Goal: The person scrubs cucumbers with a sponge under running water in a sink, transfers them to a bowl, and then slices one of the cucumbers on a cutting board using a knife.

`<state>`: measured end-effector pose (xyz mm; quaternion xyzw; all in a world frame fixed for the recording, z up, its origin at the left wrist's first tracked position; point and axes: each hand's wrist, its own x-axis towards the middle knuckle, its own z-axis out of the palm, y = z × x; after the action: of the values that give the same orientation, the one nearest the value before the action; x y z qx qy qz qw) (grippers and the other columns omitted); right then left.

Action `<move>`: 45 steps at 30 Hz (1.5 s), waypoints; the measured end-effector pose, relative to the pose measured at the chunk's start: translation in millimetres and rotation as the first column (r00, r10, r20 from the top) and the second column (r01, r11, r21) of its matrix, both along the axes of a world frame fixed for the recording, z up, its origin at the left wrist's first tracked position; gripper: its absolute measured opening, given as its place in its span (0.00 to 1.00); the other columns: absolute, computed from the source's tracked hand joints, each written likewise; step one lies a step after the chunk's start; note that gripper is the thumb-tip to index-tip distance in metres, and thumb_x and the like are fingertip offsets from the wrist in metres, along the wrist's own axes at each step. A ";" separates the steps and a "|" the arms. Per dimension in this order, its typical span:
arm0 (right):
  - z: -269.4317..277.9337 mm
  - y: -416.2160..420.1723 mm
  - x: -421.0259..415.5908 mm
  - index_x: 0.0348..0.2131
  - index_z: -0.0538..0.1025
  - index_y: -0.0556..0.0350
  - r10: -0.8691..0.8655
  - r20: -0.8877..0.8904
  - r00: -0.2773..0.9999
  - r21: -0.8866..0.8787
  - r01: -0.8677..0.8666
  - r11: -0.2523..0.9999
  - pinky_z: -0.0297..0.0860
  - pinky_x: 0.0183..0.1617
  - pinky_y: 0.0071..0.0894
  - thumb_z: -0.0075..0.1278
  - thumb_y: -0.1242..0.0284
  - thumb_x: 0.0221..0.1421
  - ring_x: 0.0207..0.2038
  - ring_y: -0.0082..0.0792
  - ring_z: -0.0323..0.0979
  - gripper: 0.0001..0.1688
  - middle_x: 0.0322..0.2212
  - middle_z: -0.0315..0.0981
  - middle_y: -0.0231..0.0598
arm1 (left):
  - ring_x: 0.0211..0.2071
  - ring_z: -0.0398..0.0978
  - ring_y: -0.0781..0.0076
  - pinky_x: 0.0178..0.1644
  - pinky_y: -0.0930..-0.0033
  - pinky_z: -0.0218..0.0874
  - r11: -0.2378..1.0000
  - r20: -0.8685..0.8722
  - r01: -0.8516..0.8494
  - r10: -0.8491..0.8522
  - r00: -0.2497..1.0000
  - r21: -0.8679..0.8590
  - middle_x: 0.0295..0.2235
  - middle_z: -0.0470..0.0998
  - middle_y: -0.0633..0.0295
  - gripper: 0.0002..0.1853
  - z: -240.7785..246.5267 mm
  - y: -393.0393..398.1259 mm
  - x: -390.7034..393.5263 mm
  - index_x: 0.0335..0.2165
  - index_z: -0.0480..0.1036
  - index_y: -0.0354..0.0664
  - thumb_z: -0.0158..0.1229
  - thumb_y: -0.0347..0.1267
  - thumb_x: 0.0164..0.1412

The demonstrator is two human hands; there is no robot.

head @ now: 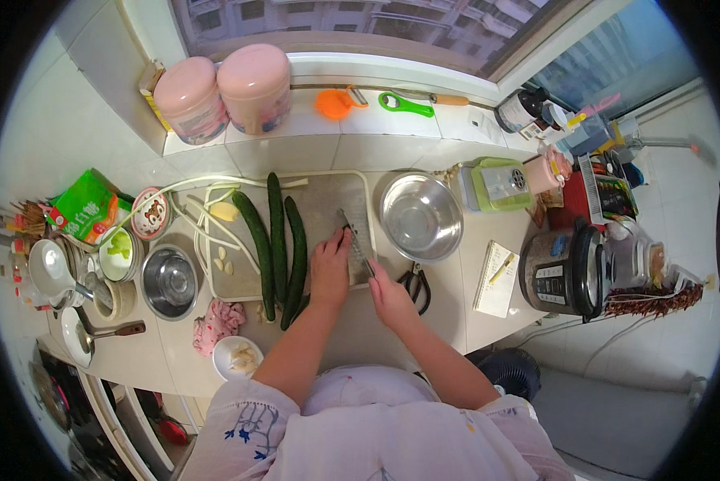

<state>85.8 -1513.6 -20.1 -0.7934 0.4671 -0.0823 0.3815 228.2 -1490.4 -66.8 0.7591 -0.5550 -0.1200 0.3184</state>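
Note:
My right hand (390, 296) grips a kitchen knife (358, 248), its blade slanting up and left over the cutting board (327, 195). Beside the blade, my left hand (328, 267) curls down on the board, and a dark green bit shows at its fingertips. Another dark green end (300, 306) appears at the left wrist; it looks like one cucumber held mostly hidden under the hand. To the left lie three long whole cucumbers (278, 240). Farther left on the board are green onion stalks (215, 223), a peeled yellowish piece (224, 211) and several garlic cloves (220, 263).
A steel bowl (421, 216) stands right of the board, with black-handled scissors (418, 287) below it. Farther right are a notebook (493, 288) and an electric cooker (552, 270). Another steel bowl (169, 282), a pink cloth (218, 324) and a white bowl (230, 355) sit left.

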 end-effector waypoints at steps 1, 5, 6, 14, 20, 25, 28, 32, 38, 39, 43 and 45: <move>-2.4 -1.7 0.1 0.53 0.57 0.49 0.002 -0.004 1.000 -0.012 -0.002 1.000 0.61 0.31 0.56 0.37 0.68 0.57 0.28 0.61 0.67 0.24 0.26 0.69 0.61 | 0.42 0.64 0.56 0.48 0.61 0.57 1.000 -0.013 0.009 -0.009 1.000 -0.001 0.49 0.65 0.57 0.26 -0.1 0.4 1.1 0.49 0.63 0.40 0.45 0.21 0.47; 2.5 8.2 2.9 0.53 0.57 0.50 -0.019 0.033 0.999 -0.016 0.019 1.000 0.62 0.31 0.54 0.37 0.69 0.57 0.28 0.60 0.67 0.24 0.25 0.68 0.61 | 0.42 0.64 0.56 0.47 0.61 0.58 0.999 -0.015 0.031 -0.031 0.999 0.023 0.49 0.64 0.57 0.26 -7.2 2.3 4.6 0.48 0.63 0.40 0.46 0.21 0.46; 3.5 9.2 3.7 0.53 0.56 0.51 -0.020 -0.002 1.000 -0.003 0.020 1.000 0.62 0.32 0.52 0.38 0.69 0.57 0.29 0.60 0.67 0.25 0.25 0.68 0.61 | 0.42 0.64 0.56 0.47 0.61 0.58 1.000 0.006 0.024 -0.024 1.000 0.021 0.49 0.64 0.57 0.27 -7.4 2.1 3.3 0.48 0.63 0.40 0.47 0.21 0.45; 10.2 10.6 5.7 0.53 0.57 0.52 -0.024 -0.017 1.000 0.018 0.025 1.000 0.63 0.33 0.50 0.38 0.69 0.57 0.31 0.60 0.68 0.24 0.26 0.68 0.62 | 0.41 0.65 0.55 0.48 0.62 0.58 1.000 0.004 0.013 -0.013 1.000 0.003 0.50 0.64 0.59 0.27 -7.2 3.5 2.2 0.48 0.64 0.41 0.47 0.20 0.45; 1.0 6.9 2.2 0.52 0.57 0.53 -0.015 -0.073 0.997 -0.008 0.014 1.000 0.63 0.32 0.50 0.37 0.69 0.57 0.29 0.60 0.68 0.24 0.25 0.68 0.62 | 0.41 0.66 0.55 0.47 0.62 0.59 1.000 -0.008 0.001 -0.001 1.000 0.007 0.49 0.66 0.58 0.24 -10.0 2.3 1.7 0.46 0.66 0.40 0.48 0.21 0.46; -0.3 5.0 3.8 0.51 0.58 0.53 0.005 -0.092 0.996 0.016 -0.003 1.000 0.62 0.32 0.52 0.37 0.68 0.57 0.29 0.60 0.67 0.23 0.23 0.69 0.60 | 0.42 0.65 0.55 0.48 0.62 0.58 1.000 -0.029 -0.015 0.015 0.999 -0.023 0.48 0.66 0.57 0.25 -13.7 4.8 2.7 0.47 0.65 0.42 0.49 0.23 0.47; -3.4 -1.2 2.3 0.52 0.58 0.53 -0.007 -0.101 0.995 0.004 0.008 1.000 0.62 0.32 0.51 0.37 0.68 0.57 0.29 0.60 0.67 0.23 0.24 0.69 0.61 | 0.44 0.64 0.55 0.48 0.61 0.57 0.996 -0.011 0.017 -0.017 1.000 0.091 0.47 0.66 0.57 0.27 8.1 9.4 1.7 0.49 0.63 0.46 0.49 0.23 0.47; -2.6 -1.1 3.9 0.51 0.59 0.50 -0.014 -0.028 1.000 -0.019 0.013 1.000 0.61 0.32 0.56 0.37 0.67 0.57 0.28 0.61 0.67 0.23 0.23 0.69 0.61 | 0.45 0.62 0.56 0.48 0.60 0.56 0.991 -0.058 0.037 -0.030 0.998 0.126 0.45 0.64 0.57 0.30 6.5 15.2 4.4 0.51 0.62 0.50 0.49 0.21 0.46; 12.7 13.4 -2.8 0.52 0.59 0.49 0.008 -0.077 0.997 -0.003 -0.008 1.000 0.61 0.31 0.56 0.37 0.66 0.57 0.28 0.60 0.67 0.23 0.24 0.69 0.60 | 0.44 0.62 0.54 0.48 0.61 0.56 0.999 -0.070 0.034 -0.031 0.997 0.042 0.44 0.65 0.57 0.30 -1.8 17.8 5.4 0.50 0.63 0.48 0.49 0.20 0.45; 15.1 15.3 -4.3 0.52 0.59 0.49 0.010 -0.067 0.998 -0.006 -0.010 1.000 0.61 0.31 0.56 0.37 0.66 0.57 0.28 0.60 0.67 0.23 0.24 0.69 0.60 | 0.44 0.62 0.54 0.48 0.61 0.57 0.999 -0.071 0.037 -0.034 0.997 0.033 0.44 0.65 0.57 0.29 -1.5 18.2 5.6 0.50 0.63 0.48 0.49 0.20 0.45; 14.0 15.1 -7.0 0.52 0.58 0.49 0.027 -0.064 0.998 -0.015 -0.028 0.999 0.61 0.30 0.55 0.37 0.67 0.57 0.27 0.60 0.67 0.23 0.23 0.69 0.60 | 0.43 0.63 0.54 0.48 0.61 0.57 0.999 -0.076 0.037 -0.035 0.996 0.031 0.44 0.66 0.56 0.29 3.2 18.1 5.0 0.49 0.63 0.46 0.49 0.19 0.45; 4.7 9.5 -2.6 0.52 0.58 0.49 0.011 -0.097 0.995 -0.011 -0.012 1.000 0.61 0.29 0.55 0.37 0.67 0.57 0.26 0.60 0.67 0.23 0.22 0.69 0.60 | 0.43 0.63 0.54 0.48 0.61 0.57 0.999 -0.077 0.037 -0.034 0.996 0.039 0.44 0.66 0.56 0.29 4.2 17.4 5.2 0.50 0.63 0.45 0.49 0.19 0.45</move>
<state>83.2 -1504.1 -15.4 -0.8012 0.4802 -0.0441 0.3542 233.4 -1473.1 -62.7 0.7503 -0.5533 -0.1656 0.3216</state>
